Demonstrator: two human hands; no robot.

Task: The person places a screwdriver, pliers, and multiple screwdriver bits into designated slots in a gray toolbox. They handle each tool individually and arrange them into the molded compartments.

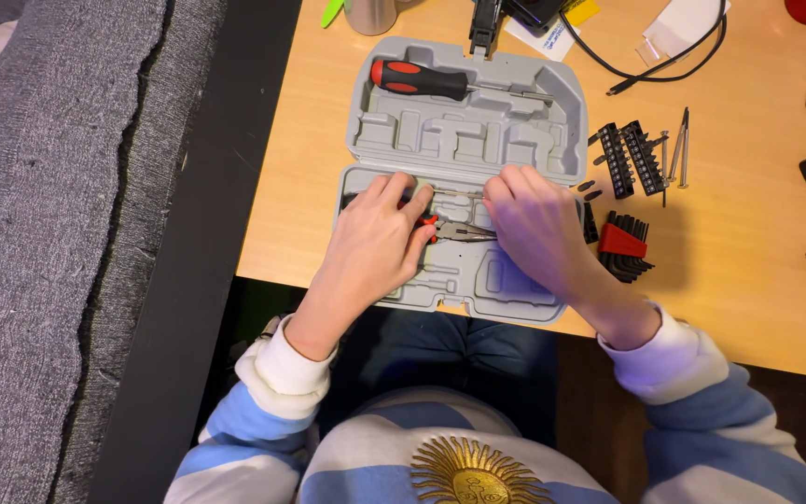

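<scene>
Single view, head-worn camera, looking almost straight down from above wearer's chest. Near range: forearms fill lower half of frame, wearer's striped torso at bottom centre. Hands, left and right, sit just above frame centre over open grey case. Tabletop fills upper right, its near edge running slightly tilted, lower toward right. Dark strip and grey sofa take left third. No second view, so no shared area.

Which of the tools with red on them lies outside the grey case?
The hex key set, in its red holder, lies on the table right of the case. The screwdriver sits in the lid, and the pliers lie in the lower half, under the hands.
</scene>
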